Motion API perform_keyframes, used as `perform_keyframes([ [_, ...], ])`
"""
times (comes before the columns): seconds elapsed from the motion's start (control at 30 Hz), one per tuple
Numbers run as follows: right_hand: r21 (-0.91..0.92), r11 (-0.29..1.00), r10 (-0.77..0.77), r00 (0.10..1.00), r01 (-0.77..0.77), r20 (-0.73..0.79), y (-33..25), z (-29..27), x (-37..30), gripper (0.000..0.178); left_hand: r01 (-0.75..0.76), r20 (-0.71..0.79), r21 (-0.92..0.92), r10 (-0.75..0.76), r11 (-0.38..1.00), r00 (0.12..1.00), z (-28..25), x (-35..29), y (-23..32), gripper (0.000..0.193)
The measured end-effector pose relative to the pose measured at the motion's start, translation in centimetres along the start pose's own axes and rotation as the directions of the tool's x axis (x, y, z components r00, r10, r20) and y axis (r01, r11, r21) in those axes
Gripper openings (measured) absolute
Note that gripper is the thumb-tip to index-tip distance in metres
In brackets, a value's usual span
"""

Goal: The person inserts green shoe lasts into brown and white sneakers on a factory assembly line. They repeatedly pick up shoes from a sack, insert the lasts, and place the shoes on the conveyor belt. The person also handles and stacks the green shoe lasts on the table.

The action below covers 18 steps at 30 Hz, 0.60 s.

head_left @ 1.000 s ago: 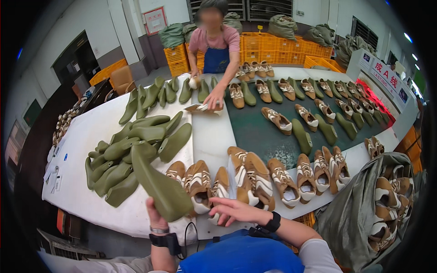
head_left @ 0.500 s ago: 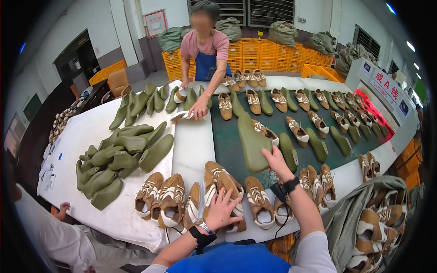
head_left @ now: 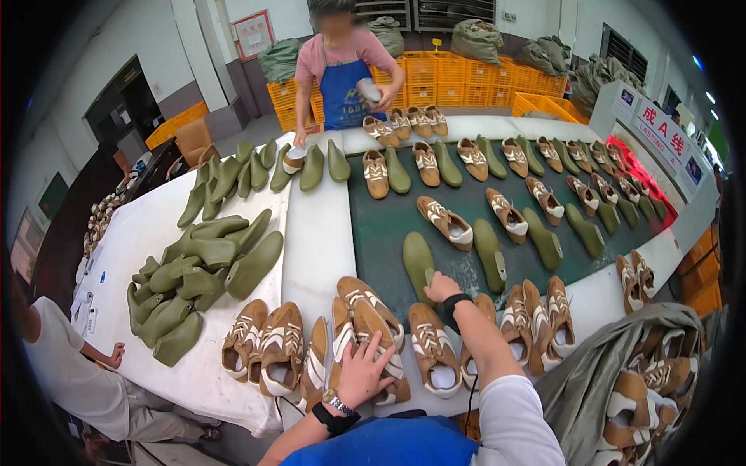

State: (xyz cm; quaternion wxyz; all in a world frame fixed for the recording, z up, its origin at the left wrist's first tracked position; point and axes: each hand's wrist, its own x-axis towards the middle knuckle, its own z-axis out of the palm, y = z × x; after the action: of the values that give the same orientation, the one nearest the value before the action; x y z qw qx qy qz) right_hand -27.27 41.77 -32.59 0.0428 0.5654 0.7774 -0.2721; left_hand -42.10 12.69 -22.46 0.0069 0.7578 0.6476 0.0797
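Note:
My right hand (head_left: 443, 287) closes round the heel end of a green shoe last (head_left: 417, 256), which lies on the dark green mat (head_left: 373, 233). In a row of brown and white sneakers at the near edge, my left hand (head_left: 364, 374) rests on a sneaker (head_left: 373, 322), fingers spread. To its right stands another laced sneaker (head_left: 432, 342). Past the held last, a sneaker (head_left: 447, 221) lies on the mat, and a second green last (head_left: 488, 252) is to the right.
Green lasts (head_left: 186, 276) are heaped on the white cloth at left. Across the table a co-worker (head_left: 342, 78) in a blue apron holds a shoe. Orange crates (head_left: 451, 81) line the back. A grey sack of sneakers (head_left: 575, 388) stands at right.
My right hand has lowered the last from mid-air onto the mat. My left hand stays among the sneakers. Across the table, the co-worker has straightened up and lifted a shoe.

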Motion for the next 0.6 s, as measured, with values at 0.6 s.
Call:
perform_keyframes([
  [0.6,0.499,0.768,-0.396,0.910,0.402,-0.123,-8.2,9.6,-21.9,0.095,0.016,-0.132,-0.442,-0.083,0.897,0.988,0.7,-2.4,-3.6,0.057],
])
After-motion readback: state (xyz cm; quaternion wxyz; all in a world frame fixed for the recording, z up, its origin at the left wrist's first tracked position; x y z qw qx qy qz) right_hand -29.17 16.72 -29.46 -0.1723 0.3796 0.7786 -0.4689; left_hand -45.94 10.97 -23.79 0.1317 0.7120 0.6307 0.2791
